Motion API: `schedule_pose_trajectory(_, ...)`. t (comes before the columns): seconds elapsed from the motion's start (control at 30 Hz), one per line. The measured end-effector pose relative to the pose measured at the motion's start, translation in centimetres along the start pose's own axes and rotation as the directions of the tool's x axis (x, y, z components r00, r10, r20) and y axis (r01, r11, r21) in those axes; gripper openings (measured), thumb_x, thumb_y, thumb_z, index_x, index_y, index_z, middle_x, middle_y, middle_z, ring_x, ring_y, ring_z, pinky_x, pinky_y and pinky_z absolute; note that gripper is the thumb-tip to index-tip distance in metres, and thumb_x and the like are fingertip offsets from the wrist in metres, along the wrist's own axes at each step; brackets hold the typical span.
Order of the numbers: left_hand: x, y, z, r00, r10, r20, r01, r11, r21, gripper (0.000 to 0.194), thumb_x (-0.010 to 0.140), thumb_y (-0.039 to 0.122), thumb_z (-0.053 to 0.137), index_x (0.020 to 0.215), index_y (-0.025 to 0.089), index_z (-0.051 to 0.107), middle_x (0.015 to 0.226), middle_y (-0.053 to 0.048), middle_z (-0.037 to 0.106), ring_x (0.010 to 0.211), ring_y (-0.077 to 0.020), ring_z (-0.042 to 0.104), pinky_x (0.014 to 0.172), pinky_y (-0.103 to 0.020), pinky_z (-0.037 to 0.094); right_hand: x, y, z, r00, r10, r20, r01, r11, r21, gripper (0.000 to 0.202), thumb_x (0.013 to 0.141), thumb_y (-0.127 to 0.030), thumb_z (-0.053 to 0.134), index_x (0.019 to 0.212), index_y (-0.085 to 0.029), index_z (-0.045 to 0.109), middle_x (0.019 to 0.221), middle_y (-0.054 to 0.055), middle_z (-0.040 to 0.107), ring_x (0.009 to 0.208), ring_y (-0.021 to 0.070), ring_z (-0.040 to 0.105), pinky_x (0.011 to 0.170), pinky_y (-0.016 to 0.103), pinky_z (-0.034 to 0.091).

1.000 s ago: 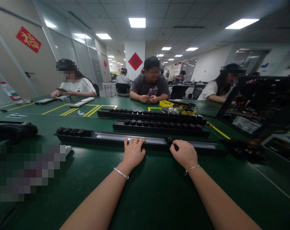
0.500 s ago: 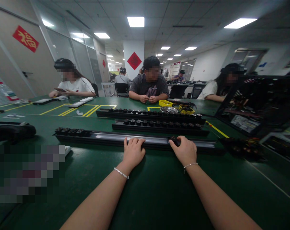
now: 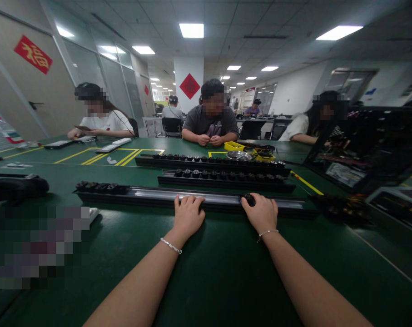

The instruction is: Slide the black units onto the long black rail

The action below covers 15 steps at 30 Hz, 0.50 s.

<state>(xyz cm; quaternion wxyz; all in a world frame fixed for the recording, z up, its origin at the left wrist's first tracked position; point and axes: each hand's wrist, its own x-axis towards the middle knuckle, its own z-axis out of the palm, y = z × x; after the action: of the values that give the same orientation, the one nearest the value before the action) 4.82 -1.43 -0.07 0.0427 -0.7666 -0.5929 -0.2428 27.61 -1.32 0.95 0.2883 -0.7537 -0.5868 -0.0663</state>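
Observation:
A long black rail [image 3: 151,196] with a shiny inner strip lies across the green table, several black round parts [image 3: 98,187] seated at its left end. My left hand [image 3: 188,213] rests on the rail's near edge around its middle, fingers curled over the rim. Farther right, my right hand [image 3: 263,211] is closed on a small black part [image 3: 249,199] sitting in the rail, thumb and fingers around it. The part is partly covered by the fingers.
Behind lie two more black rails [image 3: 222,181] bearing black parts, with yellow trays [image 3: 233,146] and a metal bowl [image 3: 239,156]. Dark cables [image 3: 345,209] and an open black case [image 3: 355,154] are at right. Several people sit beyond.
The small black part in my right hand looks tilted and more visible than before. The whole view has shifted slightly; my left hand keeps its place on the rail.

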Motion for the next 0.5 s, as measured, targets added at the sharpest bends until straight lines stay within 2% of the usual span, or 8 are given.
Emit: schedule_pose_trajectory(0.5,-0.06,0.14,-0.31,1.000,-0.003,0.021,0.002,1.000,0.014,0.036,0.081,0.026,0.051,0.116,0.029,0.058,0.109,-0.003,0.063,0.113,-0.0235,0.050,0.112,-0.054,0.011,0.23,0.59,-0.31,0.999,0.027,-0.022,-0.028,0.999,-0.016,0.040,0.080,-0.045,0.042,0.096,-0.017,0.065,0.097,0.010,0.066,0.094,0.0252,0.055,0.098,0.043,0.027)
